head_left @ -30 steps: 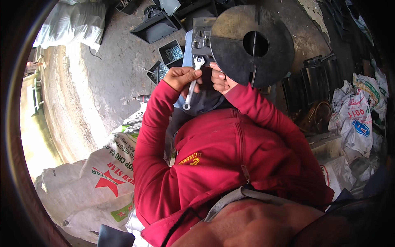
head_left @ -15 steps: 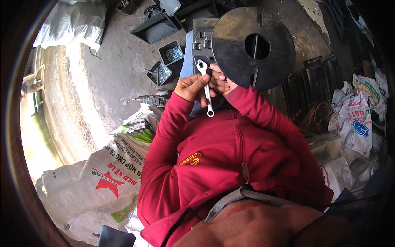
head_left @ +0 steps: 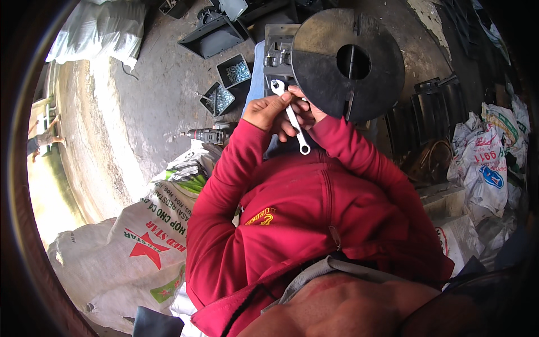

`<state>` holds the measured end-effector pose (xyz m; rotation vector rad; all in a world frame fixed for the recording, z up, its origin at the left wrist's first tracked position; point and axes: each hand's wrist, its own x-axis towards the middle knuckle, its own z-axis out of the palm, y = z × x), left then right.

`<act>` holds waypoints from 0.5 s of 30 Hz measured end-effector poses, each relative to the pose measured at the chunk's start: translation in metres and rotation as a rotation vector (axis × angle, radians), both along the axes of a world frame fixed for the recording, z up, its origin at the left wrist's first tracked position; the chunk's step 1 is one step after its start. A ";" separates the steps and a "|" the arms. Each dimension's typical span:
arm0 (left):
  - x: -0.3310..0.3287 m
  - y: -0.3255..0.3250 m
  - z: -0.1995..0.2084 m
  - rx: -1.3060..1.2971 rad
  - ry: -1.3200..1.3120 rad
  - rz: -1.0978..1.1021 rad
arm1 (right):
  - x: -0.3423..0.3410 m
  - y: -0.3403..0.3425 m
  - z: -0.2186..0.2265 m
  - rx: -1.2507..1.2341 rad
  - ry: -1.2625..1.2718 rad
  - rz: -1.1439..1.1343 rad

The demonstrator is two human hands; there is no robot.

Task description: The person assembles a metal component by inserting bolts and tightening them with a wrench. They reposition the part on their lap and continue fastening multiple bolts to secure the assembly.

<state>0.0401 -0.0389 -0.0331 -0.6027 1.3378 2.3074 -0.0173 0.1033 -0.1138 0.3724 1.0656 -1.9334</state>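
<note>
My left hand [head_left: 266, 112] grips a silver combination wrench [head_left: 293, 119] by its shank, thumb on top. The wrench's open jaw points away from me, over a small bolt or nut at the near edge of a black plate [head_left: 279, 36] with metal clamps. Close beside it, my right hand [head_left: 313, 112] is closed with curled fingers near the jaw; what it pinches, if anything, is hidden. A large round black disc [head_left: 314, 67] with a central hole and slots covers the plate's right side and overhangs my right hand.
Two black bins [head_left: 236, 72] of small metal fasteners stand on the floor at left, with a power drill [head_left: 209, 135] nearer me. Black trays [head_left: 213, 36] lie farther back. White printed sacks [head_left: 151, 241] lie at left, more sacks [head_left: 483, 151] at right, near dark curved parts [head_left: 435, 106].
The wrench has turned, its ring end swinging right and slightly up. My left hand has shifted a little to the right with it. The disc appears slightly farther right.
</note>
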 end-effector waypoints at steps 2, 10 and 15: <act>0.002 -0.007 -0.010 -0.139 0.006 0.002 | 0.001 0.001 0.018 -0.162 0.096 0.068; -0.017 -0.064 -0.005 -0.380 0.180 -0.288 | -0.003 0.003 0.003 -0.425 -0.125 0.026; -0.001 -0.059 0.010 -0.439 0.101 -0.268 | -0.004 0.001 0.021 -0.313 -0.168 -0.040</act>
